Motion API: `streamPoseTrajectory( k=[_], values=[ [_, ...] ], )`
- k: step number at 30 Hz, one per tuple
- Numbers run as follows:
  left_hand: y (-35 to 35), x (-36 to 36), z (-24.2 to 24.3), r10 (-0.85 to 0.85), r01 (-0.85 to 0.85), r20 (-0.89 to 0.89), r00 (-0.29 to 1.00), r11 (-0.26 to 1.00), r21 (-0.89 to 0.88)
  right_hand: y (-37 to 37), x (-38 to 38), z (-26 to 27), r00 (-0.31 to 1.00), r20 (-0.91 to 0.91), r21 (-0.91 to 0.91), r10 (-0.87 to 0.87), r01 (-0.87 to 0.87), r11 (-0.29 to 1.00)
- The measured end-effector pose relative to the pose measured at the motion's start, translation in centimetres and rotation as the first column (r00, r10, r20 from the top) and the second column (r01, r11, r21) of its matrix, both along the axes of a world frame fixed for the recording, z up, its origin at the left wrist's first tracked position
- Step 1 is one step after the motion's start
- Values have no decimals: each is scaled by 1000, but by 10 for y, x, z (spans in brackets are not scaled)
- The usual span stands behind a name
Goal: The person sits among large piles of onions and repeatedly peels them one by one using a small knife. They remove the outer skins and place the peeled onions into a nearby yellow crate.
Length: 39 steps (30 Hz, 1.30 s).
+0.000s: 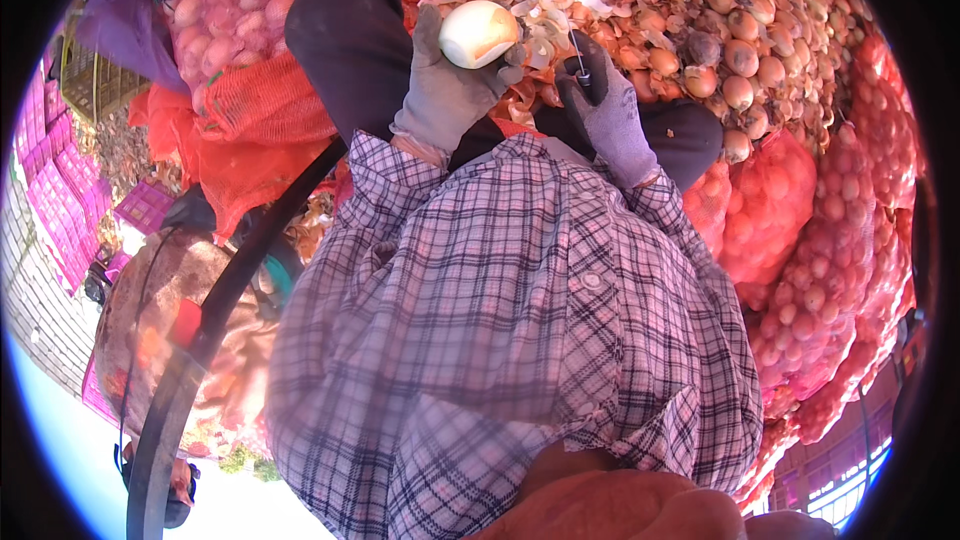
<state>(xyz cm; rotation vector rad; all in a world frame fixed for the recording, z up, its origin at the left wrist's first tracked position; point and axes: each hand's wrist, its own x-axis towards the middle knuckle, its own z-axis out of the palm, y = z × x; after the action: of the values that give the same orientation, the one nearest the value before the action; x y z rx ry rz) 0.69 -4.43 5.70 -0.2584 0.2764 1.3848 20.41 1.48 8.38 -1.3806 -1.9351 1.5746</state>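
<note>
My left hand [454, 90], in a grey work glove, holds a large peeled onion [478, 34]. Its surface is white, with a brownish-orange patch on the side towards my right hand. My right hand [600, 101], also gloved, grips a small knife [577, 52] by its handle; the thin blade points up and away from me. Blade and onion are apart. Beyond both hands lies a heap of loose onion skins [547, 15], with pieces of white and orange peel. The knife's handle is mostly hidden in the glove.
Unpeeled onions [739, 56] are piled at upper right. Red mesh sacks of onions [772, 202] stand along the right, another mesh sack [240, 0] at upper left. Empty-looking red netting [240, 157], purple plastic crates [64, 195] and a black curved bar [262, 229] are on the left. Another person is partly visible at lower left.
</note>
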Motion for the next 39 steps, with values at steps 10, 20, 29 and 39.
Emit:
streamPoseTrajectory(
  k=[10,20,29,39],
  values=[
    [14,18,23,46,-149,-333,942,945,-292,-1,-20,31,930,133,402,342,-366,839],
    [15,18,39,-171,42,-386,907,946,-320,17,-22,41,820,375,283,433,-546,788],
    [14,25,40,-190,82,-292,938,936,-344,25,-26,40,791,490,231,366,-523,821],
    [5,22,31,-119,57,-386,915,984,-168,26,-16,28,875,340,281,345,-445,850]
  ],
)
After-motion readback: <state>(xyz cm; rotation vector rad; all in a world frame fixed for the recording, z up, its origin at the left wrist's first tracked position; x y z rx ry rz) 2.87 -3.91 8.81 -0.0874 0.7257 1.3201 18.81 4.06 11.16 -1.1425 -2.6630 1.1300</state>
